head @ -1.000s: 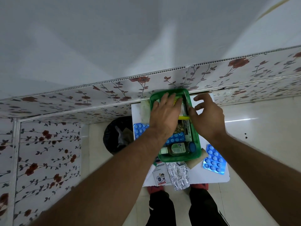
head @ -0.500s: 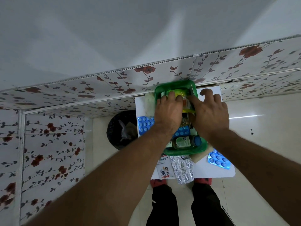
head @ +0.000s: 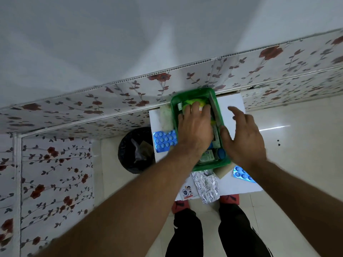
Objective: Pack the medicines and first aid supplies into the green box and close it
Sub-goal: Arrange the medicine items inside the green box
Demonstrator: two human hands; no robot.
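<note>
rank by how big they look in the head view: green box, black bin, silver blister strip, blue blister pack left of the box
1. green box, though hands cover part of it
2. black bin, partly hidden by the table, so its place is unsure
3. silver blister strip
4. blue blister pack, partly under the box, close to the strip

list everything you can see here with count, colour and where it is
box: 1, green, open, on table by wall
table: 1, white
blue blister packs: 2, one left of box, one at near right
silver blister packs: a small pile, near table edge
leaflet: 1, white, near edge
white pad: 1, left of box
bottle: 1, blue cap, in box
bin: 1, black, floor left of table
left hand: in box on yellow-green item
right hand: open, over box's right rim
</note>
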